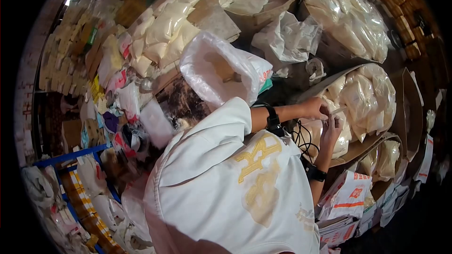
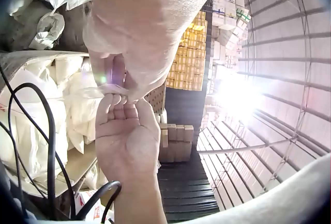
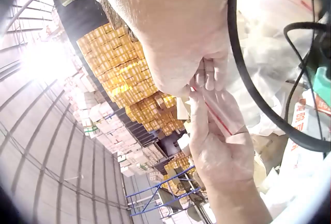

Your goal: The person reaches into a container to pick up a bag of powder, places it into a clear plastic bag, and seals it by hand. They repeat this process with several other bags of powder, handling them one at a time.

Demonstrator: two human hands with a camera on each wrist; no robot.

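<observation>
A small clear zip-lock bag (image 3: 220, 113) with a red line along its mouth is between my two hands, over a carton (image 1: 351, 157) of pale powder-filled bags (image 1: 365, 96). My left hand (image 1: 314, 108) pinches its edge between thumb and fingers. From the other side, my right hand (image 1: 332, 131) grips the same edge with curled fingertips. The fingertips of both hands meet closely at the bag's mouth. In the left wrist view the bag shows as a thin translucent strip (image 2: 106, 90). My palms hide part of it.
Black cables (image 1: 306, 138) hang beside my wrists. An open white lined sack (image 1: 202, 68) stands near my left elbow. More powder bags (image 1: 165, 30) are piled behind it. Other cartons (image 1: 256, 21) stand along the far side, and printed white sacks (image 1: 346, 193) lie near my right forearm.
</observation>
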